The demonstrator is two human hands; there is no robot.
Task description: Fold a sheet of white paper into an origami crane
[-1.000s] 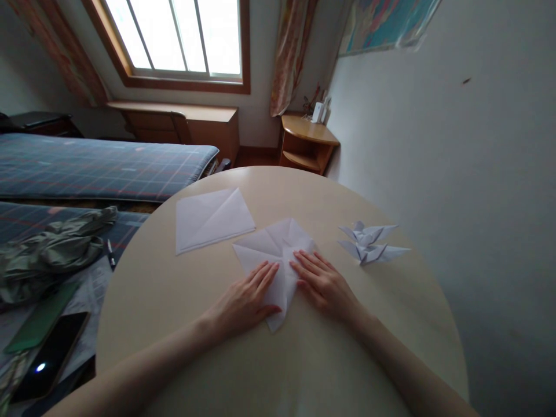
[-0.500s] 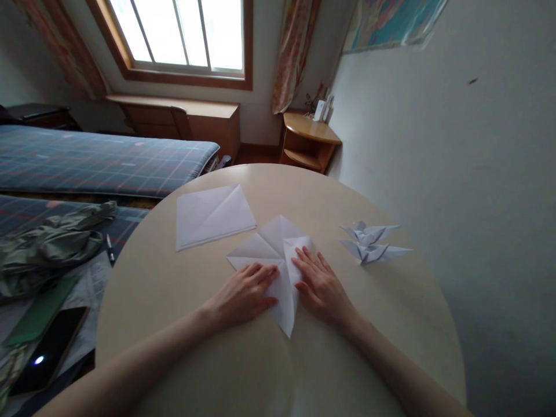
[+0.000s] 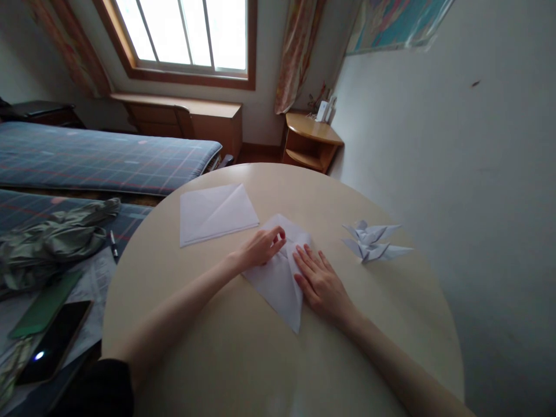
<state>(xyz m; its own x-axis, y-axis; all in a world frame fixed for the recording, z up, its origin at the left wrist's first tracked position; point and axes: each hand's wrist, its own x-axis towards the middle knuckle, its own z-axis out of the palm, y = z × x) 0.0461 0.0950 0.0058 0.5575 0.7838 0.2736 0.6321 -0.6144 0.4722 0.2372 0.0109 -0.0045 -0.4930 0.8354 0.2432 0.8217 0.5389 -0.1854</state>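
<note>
A partly folded sheet of white paper (image 3: 279, 288) lies near the middle of the round table, one pointed corner aimed towards me. My left hand (image 3: 263, 246) is on its upper left part, fingers curled and thumb close to them; it seems to grip the paper, though the contact is partly hidden. Flat on the right part of the sheet rests my right hand (image 3: 321, 284), its fingers stretched out. Two folded paper cranes (image 3: 369, 252) stand to the right of that hand. Beyond my left hand is a stack of creased white paper sheets (image 3: 217, 214).
The round table (image 3: 195, 370) stands beside a white wall (image 3: 434, 145). On its left are a plaid bed (image 3: 152, 162), a crumpled grey-green cloth (image 3: 65, 243), a pen (image 3: 113, 244), a green case (image 3: 46, 304) and a phone (image 3: 56, 341). A small corner shelf (image 3: 310, 130) is behind it.
My left hand has moved up and its fingers have curled. The paper's near left part now lies spread wider, its near tip slightly further right. My right hand stays about where it was.
</note>
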